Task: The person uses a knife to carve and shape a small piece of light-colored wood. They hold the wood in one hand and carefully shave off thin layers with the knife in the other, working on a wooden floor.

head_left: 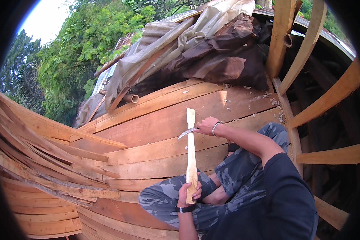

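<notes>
On curved reddish wooden planking (156,120), left hand (189,193) grips a pale wooden stick (191,148); right hand (207,126) clamps a curved metal blade (187,132) against it.

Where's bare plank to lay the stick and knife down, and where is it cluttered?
The wide plank deck is bare between the wooden stick and the loose slats on the left. More bare room lies ahead of the stick, short of the tarp heap. Wood chips clutter the far right, by the curved ribs.

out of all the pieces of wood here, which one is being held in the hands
The slim pale wooden stick, gripped at its near end by the left hand; the right hand holds a knife against it. Other pieces lie untouched.
</notes>
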`<act>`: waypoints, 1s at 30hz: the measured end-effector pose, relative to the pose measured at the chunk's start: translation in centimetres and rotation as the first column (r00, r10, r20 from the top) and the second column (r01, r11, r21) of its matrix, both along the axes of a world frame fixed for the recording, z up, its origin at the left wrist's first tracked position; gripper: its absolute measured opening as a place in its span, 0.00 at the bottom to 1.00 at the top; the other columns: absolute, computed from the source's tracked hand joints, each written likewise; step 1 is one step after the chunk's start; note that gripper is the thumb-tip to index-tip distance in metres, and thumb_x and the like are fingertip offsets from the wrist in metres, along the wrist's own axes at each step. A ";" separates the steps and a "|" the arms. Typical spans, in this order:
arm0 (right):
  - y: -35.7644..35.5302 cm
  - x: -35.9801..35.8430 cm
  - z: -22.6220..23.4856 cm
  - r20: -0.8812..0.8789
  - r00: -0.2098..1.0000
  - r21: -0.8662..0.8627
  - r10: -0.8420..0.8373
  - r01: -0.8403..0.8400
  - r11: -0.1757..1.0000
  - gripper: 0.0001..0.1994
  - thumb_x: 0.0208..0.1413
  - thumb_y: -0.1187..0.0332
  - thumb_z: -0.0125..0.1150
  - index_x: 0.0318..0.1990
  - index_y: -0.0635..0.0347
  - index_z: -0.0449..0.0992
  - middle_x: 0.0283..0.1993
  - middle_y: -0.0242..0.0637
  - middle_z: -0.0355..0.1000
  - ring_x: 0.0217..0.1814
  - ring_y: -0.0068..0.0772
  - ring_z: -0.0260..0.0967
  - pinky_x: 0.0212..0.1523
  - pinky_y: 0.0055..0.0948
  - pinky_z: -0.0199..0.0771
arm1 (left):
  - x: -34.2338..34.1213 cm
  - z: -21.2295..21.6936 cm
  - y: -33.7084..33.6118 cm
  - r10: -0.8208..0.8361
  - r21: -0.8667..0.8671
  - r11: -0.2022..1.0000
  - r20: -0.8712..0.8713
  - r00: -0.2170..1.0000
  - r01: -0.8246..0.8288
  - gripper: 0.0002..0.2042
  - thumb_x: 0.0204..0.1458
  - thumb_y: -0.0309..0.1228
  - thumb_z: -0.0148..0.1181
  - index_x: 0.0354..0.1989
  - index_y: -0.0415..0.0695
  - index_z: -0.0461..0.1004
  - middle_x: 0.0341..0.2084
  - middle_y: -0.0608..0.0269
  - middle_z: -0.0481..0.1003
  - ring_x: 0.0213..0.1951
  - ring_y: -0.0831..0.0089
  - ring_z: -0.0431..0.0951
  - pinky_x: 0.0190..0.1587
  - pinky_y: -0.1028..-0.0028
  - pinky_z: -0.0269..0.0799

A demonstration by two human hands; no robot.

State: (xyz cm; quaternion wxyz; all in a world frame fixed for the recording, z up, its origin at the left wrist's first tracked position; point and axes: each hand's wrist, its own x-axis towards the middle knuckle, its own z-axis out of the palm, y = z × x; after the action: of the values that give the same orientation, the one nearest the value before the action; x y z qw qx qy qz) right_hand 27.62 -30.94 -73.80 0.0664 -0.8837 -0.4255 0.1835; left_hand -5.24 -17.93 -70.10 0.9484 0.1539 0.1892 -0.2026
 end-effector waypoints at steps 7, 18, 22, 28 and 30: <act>-1.4 1.7 -2.9 0.067 0.976 0.129 -0.208 0.198 0.972 0.29 0.64 0.40 0.41 0.38 0.55 0.81 0.32 0.47 0.80 0.36 0.50 0.79 0.37 0.46 0.79 | 0.8 0.5 -0.6 -0.024 0.002 1.000 0.016 1.000 0.024 0.30 0.59 0.35 0.44 0.71 0.43 0.49 0.29 0.58 0.63 0.20 0.76 0.62 0.23 0.77 0.62; -0.5 0.4 0.3 0.038 0.990 -0.032 0.137 -0.136 0.990 0.31 0.64 0.39 0.40 0.38 0.58 0.80 0.35 0.47 0.80 0.38 0.51 0.79 0.40 0.44 0.79 | -0.6 0.5 -0.1 -0.005 0.071 0.997 -0.033 0.999 0.007 0.31 0.59 0.35 0.44 0.71 0.44 0.48 0.30 0.58 0.63 0.19 0.76 0.61 0.22 0.77 0.62; -1.7 3.5 -1.5 0.045 0.986 0.028 -0.159 0.158 0.987 0.31 0.64 0.39 0.39 0.38 0.57 0.80 0.34 0.46 0.80 0.38 0.52 0.79 0.39 0.47 0.79 | -0.2 0.6 -0.8 -0.006 0.035 0.999 -0.030 1.000 0.007 0.31 0.59 0.35 0.45 0.71 0.44 0.49 0.30 0.57 0.63 0.19 0.76 0.61 0.22 0.76 0.63; -0.7 -0.2 1.3 0.041 0.967 -0.064 0.250 -0.247 0.967 0.31 0.65 0.40 0.39 0.38 0.58 0.80 0.35 0.47 0.80 0.39 0.50 0.79 0.39 0.46 0.80 | -0.6 0.5 -0.6 -0.015 0.104 0.994 -0.049 0.999 0.020 0.32 0.58 0.35 0.45 0.72 0.44 0.48 0.30 0.57 0.63 0.20 0.75 0.61 0.22 0.76 0.63; -1.4 2.4 0.2 0.021 1.000 -0.027 0.020 -0.020 0.999 0.31 0.65 0.40 0.39 0.37 0.59 0.80 0.36 0.47 0.80 0.39 0.51 0.79 0.40 0.46 0.79 | -0.5 0.4 -0.9 -0.014 0.087 0.996 -0.053 0.998 0.019 0.32 0.58 0.36 0.45 0.72 0.45 0.48 0.30 0.57 0.63 0.20 0.75 0.61 0.22 0.76 0.63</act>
State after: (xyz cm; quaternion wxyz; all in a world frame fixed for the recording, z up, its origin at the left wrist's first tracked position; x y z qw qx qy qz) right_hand 30.02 -32.30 -73.58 0.0483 -0.8820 -0.4325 0.1805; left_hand -5.77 -18.84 -69.68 0.9337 0.1914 0.2214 -0.2061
